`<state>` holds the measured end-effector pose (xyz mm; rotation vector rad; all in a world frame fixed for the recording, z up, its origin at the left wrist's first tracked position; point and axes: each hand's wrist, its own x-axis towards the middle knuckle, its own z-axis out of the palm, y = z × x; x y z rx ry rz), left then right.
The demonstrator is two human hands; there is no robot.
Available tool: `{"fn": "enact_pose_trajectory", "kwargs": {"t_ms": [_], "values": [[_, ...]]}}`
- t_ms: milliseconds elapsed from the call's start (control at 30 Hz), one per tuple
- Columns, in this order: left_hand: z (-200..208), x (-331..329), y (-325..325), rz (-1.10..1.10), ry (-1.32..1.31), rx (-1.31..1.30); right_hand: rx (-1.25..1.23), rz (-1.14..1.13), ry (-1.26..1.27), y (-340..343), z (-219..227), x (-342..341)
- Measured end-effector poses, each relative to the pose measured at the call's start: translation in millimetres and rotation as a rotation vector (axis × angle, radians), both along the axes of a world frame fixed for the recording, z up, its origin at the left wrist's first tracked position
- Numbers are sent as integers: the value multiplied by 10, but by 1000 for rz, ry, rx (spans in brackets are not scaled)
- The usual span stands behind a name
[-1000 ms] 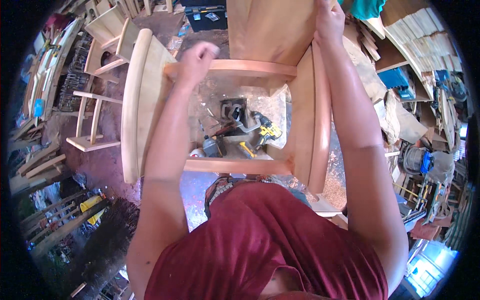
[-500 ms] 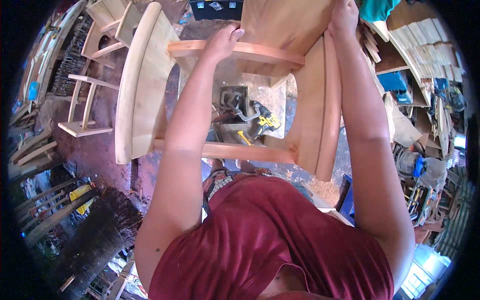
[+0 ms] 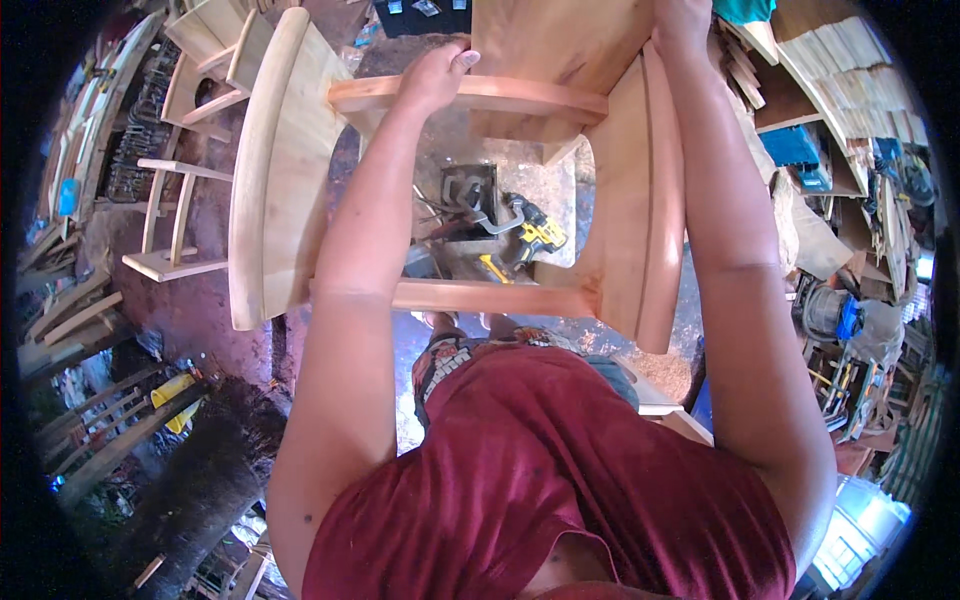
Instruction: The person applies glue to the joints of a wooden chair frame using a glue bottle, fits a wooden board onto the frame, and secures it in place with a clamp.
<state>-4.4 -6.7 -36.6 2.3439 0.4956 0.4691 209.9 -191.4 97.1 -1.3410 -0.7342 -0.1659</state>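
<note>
A pale wooden chair frame (image 3: 620, 210) is held up in front of me. It has two wide side panels, two cross rails and a broad board (image 3: 560, 40) at its far end. My left hand (image 3: 436, 76) is closed over the upper cross rail (image 3: 530, 97), its thumb along the top. At the upper edge of the view my right hand (image 3: 684, 28) grips the far end of the right side panel; some of its fingers are hidden. Through the frame, a yellow and black cordless drill (image 3: 540, 232) and grey metal clamps (image 3: 470, 200) show below.
Small wooden chairs (image 3: 175, 215) stand on the floor at left, with a row of clamps (image 3: 130, 150) beyond. A black toolbox (image 3: 425, 15) sits at the far edge. Stacked boards (image 3: 850, 70) and a blue case (image 3: 795, 150) lie at right.
The frame and both hands have shifted very slightly left in the view, with the same grip. The surroundings have drifted a little as the view moved.
</note>
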Motion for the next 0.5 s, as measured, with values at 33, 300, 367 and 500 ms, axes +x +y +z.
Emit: {"fn": "enact_pose_trajectory", "kwargs": {"t_ms": [33,300,367,500], "values": [[-4,-4,26,-12,16,16,4,29,7,16,-17,9],[45,-6,20,-25,42,-5,82,149,66,29,-85,116],[76,23,-2,-27,91,-4,89,153,24,12,-87,165],[90,-75,18,-16,77,21,-13,52,48,51,29,-104]]}}
